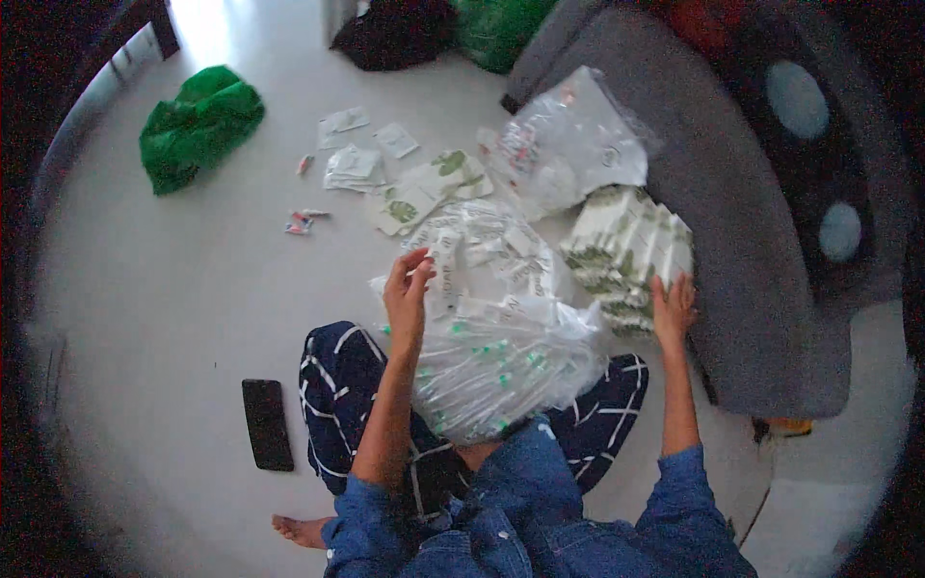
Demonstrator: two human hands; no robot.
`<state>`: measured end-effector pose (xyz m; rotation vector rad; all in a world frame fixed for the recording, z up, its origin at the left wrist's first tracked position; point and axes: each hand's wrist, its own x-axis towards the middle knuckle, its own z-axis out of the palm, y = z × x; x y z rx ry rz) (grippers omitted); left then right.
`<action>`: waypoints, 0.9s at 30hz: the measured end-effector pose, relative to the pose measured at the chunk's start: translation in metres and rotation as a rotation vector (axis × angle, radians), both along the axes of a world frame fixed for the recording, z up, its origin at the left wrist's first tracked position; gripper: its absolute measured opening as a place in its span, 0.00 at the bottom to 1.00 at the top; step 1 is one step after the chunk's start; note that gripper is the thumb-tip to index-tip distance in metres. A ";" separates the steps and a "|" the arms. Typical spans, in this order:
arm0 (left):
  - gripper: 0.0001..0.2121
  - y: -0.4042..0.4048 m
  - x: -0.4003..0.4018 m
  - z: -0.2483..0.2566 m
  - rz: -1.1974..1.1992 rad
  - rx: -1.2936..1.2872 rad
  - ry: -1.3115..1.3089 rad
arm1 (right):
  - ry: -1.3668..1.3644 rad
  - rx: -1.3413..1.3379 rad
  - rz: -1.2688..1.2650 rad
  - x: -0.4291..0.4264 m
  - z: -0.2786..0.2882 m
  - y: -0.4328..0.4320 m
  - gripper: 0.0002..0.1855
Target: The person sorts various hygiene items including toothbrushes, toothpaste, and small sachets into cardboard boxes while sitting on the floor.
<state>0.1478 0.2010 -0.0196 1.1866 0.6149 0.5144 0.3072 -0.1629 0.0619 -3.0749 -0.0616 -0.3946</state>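
My left hand (409, 285) is raised at the left edge of a clear bag of small packets marked soap (538, 271), its fingers by one long white soap packet (446, 278); whether it grips the packet I cannot tell. My right hand (673, 307) rests on the near right side of a stack of white packs with green leaf print (629, 231). Across my lap lies a clear bag of thin wrapped items with green parts (498, 376). More leaf-print packs (426, 189) lie beyond the soap bag.
A plastic bag with small red and white items (578, 144) leans by the grey sofa (737, 217). Small white square packets (354, 167) and little tubes (300, 222) lie on the floor. A green plastic bag (202, 130) is at far left, a black phone (267, 425) by my knee.
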 end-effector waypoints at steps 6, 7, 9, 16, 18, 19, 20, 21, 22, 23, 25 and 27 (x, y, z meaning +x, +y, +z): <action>0.14 0.030 0.003 -0.030 0.016 -0.163 0.057 | -0.128 0.365 0.465 -0.014 0.022 0.156 0.28; 0.14 0.032 0.002 -0.030 0.015 -0.190 0.058 | 0.025 0.386 0.567 -0.011 0.011 0.186 0.28; 0.14 0.035 0.003 -0.031 0.011 -0.246 0.051 | 0.233 0.368 0.822 0.003 -0.022 0.241 0.32; 0.13 0.041 0.003 -0.028 0.061 -0.388 0.051 | 0.305 -0.208 1.318 0.049 -0.097 0.390 0.42; 0.13 0.042 0.002 -0.029 0.045 -0.418 0.048 | 0.436 -0.268 1.290 0.055 -0.099 0.409 0.44; 0.13 0.042 0.001 -0.029 0.055 -0.425 0.042 | 0.450 -0.303 1.284 0.055 -0.097 0.416 0.44; 0.13 0.043 0.001 -0.028 0.062 -0.433 0.037 | 0.462 -0.337 1.275 0.055 -0.095 0.421 0.44; 0.13 0.043 0.001 -0.028 0.066 -0.439 0.026 | 0.469 -0.373 1.263 0.057 -0.096 0.422 0.44; 0.13 0.042 0.001 -0.028 0.066 -0.447 0.029 | 0.409 -0.312 1.316 0.058 -0.098 0.419 0.40; 0.13 0.041 0.002 -0.028 0.063 -0.455 0.031 | 0.349 -0.249 1.365 0.058 -0.099 0.413 0.37; 0.13 0.041 0.003 -0.028 0.086 -0.452 0.017 | 0.245 -0.165 1.447 0.063 -0.093 0.402 0.31; 0.14 0.038 0.004 -0.028 0.122 -0.439 -0.007 | 0.168 -0.125 1.496 0.068 -0.081 0.384 0.25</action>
